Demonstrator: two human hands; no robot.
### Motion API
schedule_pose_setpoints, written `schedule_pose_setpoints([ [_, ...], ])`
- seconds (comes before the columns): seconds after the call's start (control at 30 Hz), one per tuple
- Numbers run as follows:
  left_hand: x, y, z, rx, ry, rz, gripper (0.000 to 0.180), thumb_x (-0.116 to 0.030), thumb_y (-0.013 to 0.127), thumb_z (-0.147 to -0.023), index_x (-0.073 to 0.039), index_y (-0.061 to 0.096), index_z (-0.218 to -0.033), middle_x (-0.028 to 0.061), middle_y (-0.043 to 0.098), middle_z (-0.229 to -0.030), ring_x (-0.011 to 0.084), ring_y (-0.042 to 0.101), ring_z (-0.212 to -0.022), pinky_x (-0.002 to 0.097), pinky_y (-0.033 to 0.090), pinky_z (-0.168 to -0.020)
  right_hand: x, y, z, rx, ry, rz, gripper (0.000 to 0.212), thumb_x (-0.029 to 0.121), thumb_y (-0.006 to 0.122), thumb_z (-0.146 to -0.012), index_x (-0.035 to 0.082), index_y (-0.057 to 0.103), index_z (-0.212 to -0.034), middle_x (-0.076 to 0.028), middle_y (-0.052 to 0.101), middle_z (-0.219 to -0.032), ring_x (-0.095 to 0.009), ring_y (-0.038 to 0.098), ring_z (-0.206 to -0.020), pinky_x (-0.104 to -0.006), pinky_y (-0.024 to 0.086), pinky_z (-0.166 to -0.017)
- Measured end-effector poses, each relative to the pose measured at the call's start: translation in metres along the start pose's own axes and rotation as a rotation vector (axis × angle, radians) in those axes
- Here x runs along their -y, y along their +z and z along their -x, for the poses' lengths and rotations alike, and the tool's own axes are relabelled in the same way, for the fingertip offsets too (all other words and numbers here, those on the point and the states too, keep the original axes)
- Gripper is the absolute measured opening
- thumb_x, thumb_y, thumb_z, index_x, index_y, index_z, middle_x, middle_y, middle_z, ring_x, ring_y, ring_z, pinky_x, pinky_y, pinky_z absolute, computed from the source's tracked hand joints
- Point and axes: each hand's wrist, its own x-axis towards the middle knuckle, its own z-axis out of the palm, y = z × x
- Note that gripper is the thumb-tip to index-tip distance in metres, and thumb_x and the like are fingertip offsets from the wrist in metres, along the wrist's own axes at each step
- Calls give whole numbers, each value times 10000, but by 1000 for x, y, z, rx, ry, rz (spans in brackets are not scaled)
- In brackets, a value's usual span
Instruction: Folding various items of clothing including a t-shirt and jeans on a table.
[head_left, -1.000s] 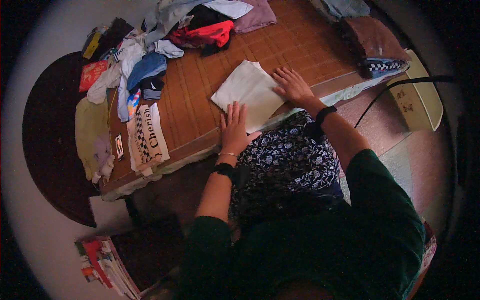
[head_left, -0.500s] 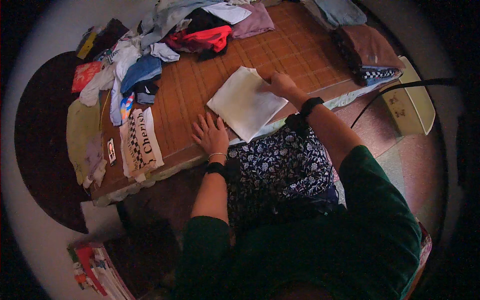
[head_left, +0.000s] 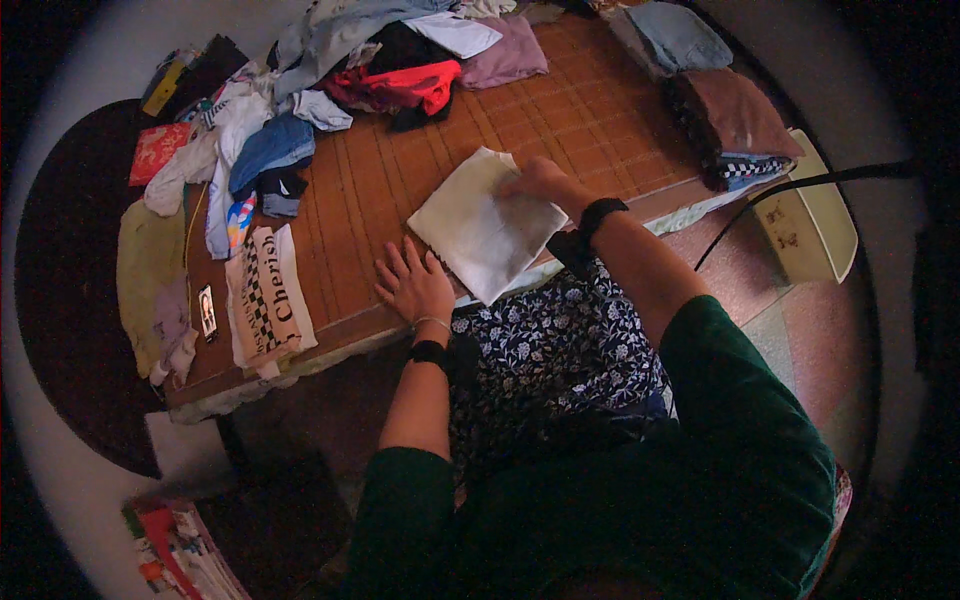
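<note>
A folded off-white cloth (head_left: 470, 225) lies as a rough square at the front edge of the brown mat. My right hand (head_left: 540, 183) rests on the upper right part of this cloth. Its fingers reach across the surface, slightly bent and partly blurred, and do not appear to grip it. My left hand (head_left: 418, 285) is flat on the mat just left of the cloth, fingers spread and holding nothing. A dark strap goes round each wrist, with a thin bracelet above the left one.
A clothes heap (head_left: 390, 70) covers the far left of the mat (head_left: 350, 190). Nearer stand a folded printed cloth (head_left: 268, 300) and a phone (head_left: 207, 313). Folded clothes (head_left: 735, 115) are stacked at the right, beside a cream plastic bin (head_left: 815, 225) and a black cable (head_left: 800, 185).
My right hand has slid leftward from the cloth's right edge onto its surface. The cloth keeps its folded shape, and my left hand stays spread on the mat. The whole view has shifted slightly.
</note>
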Motion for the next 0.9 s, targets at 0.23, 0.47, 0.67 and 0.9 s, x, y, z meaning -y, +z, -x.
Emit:
schedule_pose_setpoints([
  [0.23, -9, 1, -1, -31, 42, -41, 513, -411, 366, -989, -217, 373, -1464, 45, 270, -1559, 344, 226, -1427, 587, 174, -1125, -29, 15, -24, -15, 63, -27, 598, 448, 872, -560, 13, 732, -946, -125, 716, -899, -253, 689, -813, -379, 534, -763],
  [0.47, -4, -3, 2, -25, 31, -71, 506, -395, 364, -991, -206, 378, -1460, 47, 284, -1552, 351, 246, -1415, 590, 179, -1123, 2, 5, 3, 91, 149, -31, 606, 462, 833, -631, 86, 704, -1089, -139, 707, -1025, -275, 675, -931, -393, 531, -812],
  [0.67, -5, 3, 2, -61, 52, -40, 480, -368, 394, -981, -203, 427, -1430, 63, 308, -1540, 362, 265, -1406, 594, 197, -1110, -28, 22, -10, 172, -31, -229, 637, 482, 838, -606, 73, 709, -1077, -109, 714, -980, -245, 680, -876, -396, 536, -784],
  [0.9, 3, 5, 1, -25, 37, -101, 504, -394, 355, -995, -214, 365, -1466, 50, 278, -1556, 355, 235, -1421, 584, 198, -1117, 27, 36, 14, -4, 77, 209, 518, 376, 809, -649, 64, 698, -1047, -144, 695, -1027, -306, 674, -952, -419, 540, -799],
])
